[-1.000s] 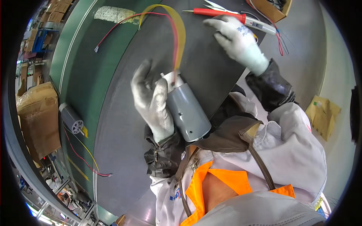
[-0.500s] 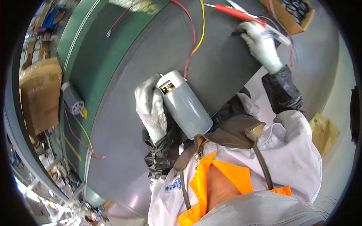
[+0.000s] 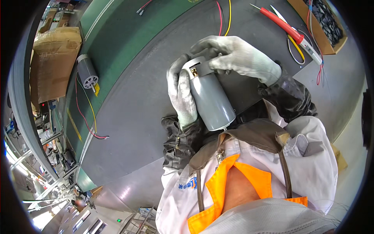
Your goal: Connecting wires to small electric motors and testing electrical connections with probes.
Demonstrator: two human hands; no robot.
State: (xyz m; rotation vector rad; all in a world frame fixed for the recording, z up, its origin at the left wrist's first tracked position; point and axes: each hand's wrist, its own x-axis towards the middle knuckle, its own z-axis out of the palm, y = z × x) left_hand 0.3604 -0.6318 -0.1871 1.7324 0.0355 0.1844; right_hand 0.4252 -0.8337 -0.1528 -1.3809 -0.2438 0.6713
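A grey motor [image 3: 208,99] is held close to the person's chest, above the dark table [image 3: 136,105]. The gloved left hand [image 3: 181,93] wraps its side, fingers closed around it. The gloved right hand [image 3: 233,58] curls over its top end, gripping. Farther off lie a red screwdriver [image 3: 281,24], a second motor [image 3: 87,75] on the green belt [image 3: 117,35], and a cardboard box [image 3: 54,58]

**Both my hands raised and closed, close to my chest**

My left hand [image 3: 181,95] stands nearly upright in its white knit glove, palm turned inward, fingers wrapped in a firm grip. My right hand [image 3: 233,58], gloved the same, reaches across from the right, fingers curled down over the top. Both forearms, in dark sleeves, bend up from my chest, the wrists close together.
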